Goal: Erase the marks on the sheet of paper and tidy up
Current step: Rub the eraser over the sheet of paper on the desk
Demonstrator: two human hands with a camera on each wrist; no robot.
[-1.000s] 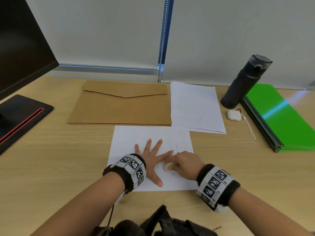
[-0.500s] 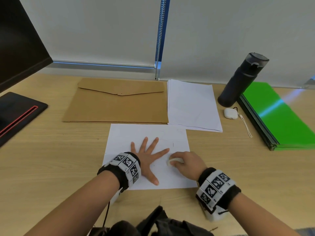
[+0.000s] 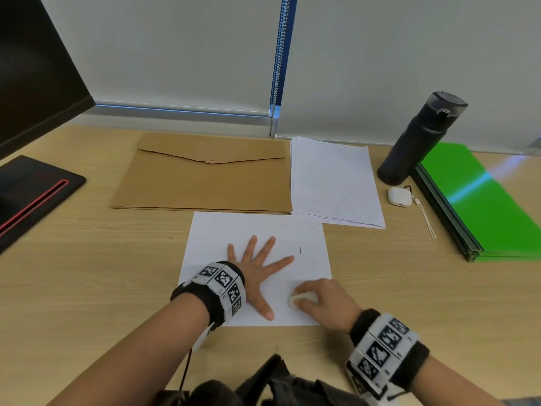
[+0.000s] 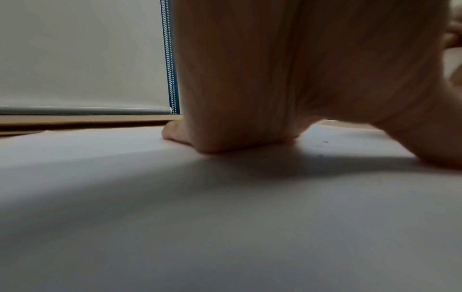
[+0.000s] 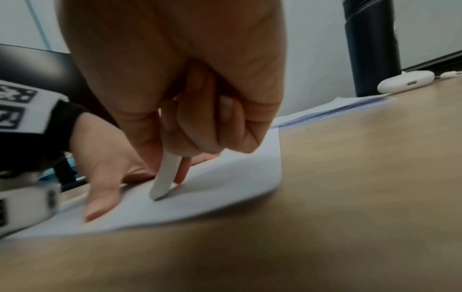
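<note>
A white sheet of paper (image 3: 222,238) lies on the wooden desk (image 3: 87,273) in front of me, with a short dark mark (image 3: 300,249) near its right side. My left hand (image 3: 257,271) lies flat on the sheet, fingers spread, pressing it down; the left wrist view shows the palm (image 4: 250,89) resting on the paper (image 4: 225,217). My right hand (image 3: 325,303) pinches a white eraser (image 3: 295,300) at the sheet's lower right. In the right wrist view the eraser (image 5: 166,177) stands with its tip on the paper (image 5: 225,189), beside my left hand (image 5: 105,158).
A brown envelope folder (image 3: 205,177) and a stack of white papers (image 3: 333,183) lie behind the sheet. To the right stand a dark bottle (image 3: 418,139), a white earbud case (image 3: 398,196) and green folders (image 3: 480,200). A monitor base (image 3: 32,189) sits at the far left.
My right hand has slid the eraser toward me and rightward, from beside the left index fingertip to the sheet's lower right. The left hand stays flat on the paper.
</note>
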